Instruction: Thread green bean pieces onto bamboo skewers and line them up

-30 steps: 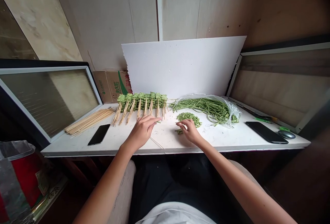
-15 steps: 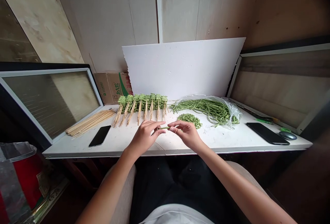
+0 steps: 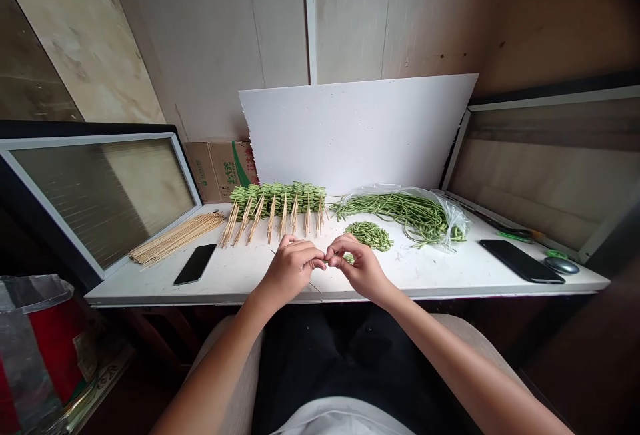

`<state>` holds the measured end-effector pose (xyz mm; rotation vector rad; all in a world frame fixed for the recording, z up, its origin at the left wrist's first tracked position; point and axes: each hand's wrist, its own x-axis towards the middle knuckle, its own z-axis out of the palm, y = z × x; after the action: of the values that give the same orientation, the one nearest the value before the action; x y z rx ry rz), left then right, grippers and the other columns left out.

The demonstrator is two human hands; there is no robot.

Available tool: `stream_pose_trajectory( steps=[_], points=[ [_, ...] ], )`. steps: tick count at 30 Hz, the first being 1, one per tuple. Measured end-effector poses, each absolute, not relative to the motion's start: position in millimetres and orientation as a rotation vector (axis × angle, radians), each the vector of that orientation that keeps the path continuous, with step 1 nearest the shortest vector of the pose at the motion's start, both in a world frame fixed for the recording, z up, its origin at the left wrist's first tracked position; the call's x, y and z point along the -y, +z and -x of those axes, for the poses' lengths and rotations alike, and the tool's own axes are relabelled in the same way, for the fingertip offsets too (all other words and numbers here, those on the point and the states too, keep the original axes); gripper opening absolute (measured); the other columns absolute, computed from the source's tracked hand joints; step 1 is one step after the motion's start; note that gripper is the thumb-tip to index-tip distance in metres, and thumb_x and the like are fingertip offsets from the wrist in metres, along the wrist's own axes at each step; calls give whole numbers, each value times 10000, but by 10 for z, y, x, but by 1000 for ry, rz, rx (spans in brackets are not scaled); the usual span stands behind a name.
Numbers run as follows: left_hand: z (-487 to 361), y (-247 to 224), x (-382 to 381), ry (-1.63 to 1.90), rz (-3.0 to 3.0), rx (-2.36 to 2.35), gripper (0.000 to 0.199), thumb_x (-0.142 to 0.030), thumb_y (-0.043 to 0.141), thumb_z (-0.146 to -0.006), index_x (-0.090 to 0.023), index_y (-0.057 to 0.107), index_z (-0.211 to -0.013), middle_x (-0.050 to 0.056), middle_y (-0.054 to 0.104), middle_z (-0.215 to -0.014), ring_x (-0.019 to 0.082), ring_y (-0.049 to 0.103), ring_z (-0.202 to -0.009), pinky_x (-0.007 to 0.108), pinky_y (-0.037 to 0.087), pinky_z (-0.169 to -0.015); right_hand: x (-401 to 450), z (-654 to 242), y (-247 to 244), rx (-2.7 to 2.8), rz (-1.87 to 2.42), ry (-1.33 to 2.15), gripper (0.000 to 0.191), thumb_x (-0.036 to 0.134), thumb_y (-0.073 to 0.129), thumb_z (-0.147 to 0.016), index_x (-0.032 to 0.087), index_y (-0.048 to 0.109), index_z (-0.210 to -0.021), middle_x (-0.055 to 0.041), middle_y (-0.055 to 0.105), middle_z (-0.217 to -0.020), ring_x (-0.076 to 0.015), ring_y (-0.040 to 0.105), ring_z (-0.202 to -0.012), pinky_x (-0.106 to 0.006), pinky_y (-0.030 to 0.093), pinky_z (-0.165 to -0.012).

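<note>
My left hand point(image 3: 289, 268) and my right hand point(image 3: 361, 269) meet above the white table point(image 3: 400, 281), fingertips pinched together. A short piece of green long bean point(image 3: 326, 259) seems held between them, mostly hidden by my fingers. Just beyond my right hand lies a mound of cut bean pieces point(image 3: 369, 235). Uncut long beans point(image 3: 400, 211) lie on a clear plastic bag further right. Left of centre, a row of bamboo skewers threaded with bean pieces point(image 3: 277, 200) lies with bare points toward me. Loose bamboo skewers point(image 3: 176, 237) lie further left.
A black smartphone point(image 3: 195, 263) lies left of my hands, and a larger one point(image 3: 521, 261) lies at right. Green-handled scissors point(image 3: 515, 235) and a grey computer mouse point(image 3: 561, 265) sit far right. A white foam board point(image 3: 356, 133) stands behind the table, beside a cardboard box point(image 3: 221, 171).
My hands have moved closer until the fingertips touch. The bean piece, plainly visible between them before, is now mostly hidden. Earlier, my right hand was at the cut pile.
</note>
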<state>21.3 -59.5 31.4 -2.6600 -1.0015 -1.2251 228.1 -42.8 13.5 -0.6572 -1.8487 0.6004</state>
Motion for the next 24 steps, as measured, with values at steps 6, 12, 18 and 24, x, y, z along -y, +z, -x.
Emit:
stream_pose_trajectory(
  steps=[6, 12, 18, 24],
  points=[
    [-132, 312, 533, -1203, 2660, 1031, 321, 11, 500, -929, -208, 698, -803, -25, 738, -750, 144, 623, -680, 391, 380, -920, 469, -2307, 186, 1886, 566, 687, 329, 551, 673, -961, 259, 753, -830, -63, 698, -808, -260, 594, -902, -430, 476, -878],
    [-3, 360, 457, -1269, 2600, 1174, 207, -161, 582, -1008, -214, 756, -909, 29, 774, -877, 189, 671, -795, 367, 455, -842, 171, -2580, 144, 1815, 767, 495, 358, 581, 658, -958, 270, 831, -990, -88, 753, -861, -277, 624, -906, -434, 515, -812],
    [14, 289, 386, -1348, 2694, 1158, 209, -131, 589, -1000, -212, 773, -943, 45, 766, -896, 198, 702, -832, 334, 526, -782, -379, -2965, -327, 1911, 1116, 365, 282, 455, 679, -939, 221, 832, -974, -134, 774, -949, -308, 660, -900, -450, 540, -779],
    [16, 253, 350, -1352, 2738, 1163, 196, -126, 607, -995, -207, 780, -949, 48, 766, -915, 195, 713, -846, 315, 534, -768, -517, -3100, -597, 2075, 1185, 238, 150, 286, 685, -911, 224, 821, -899, -112, 784, -984, -351, 621, -1076, -514, 479, -958]
  ],
)
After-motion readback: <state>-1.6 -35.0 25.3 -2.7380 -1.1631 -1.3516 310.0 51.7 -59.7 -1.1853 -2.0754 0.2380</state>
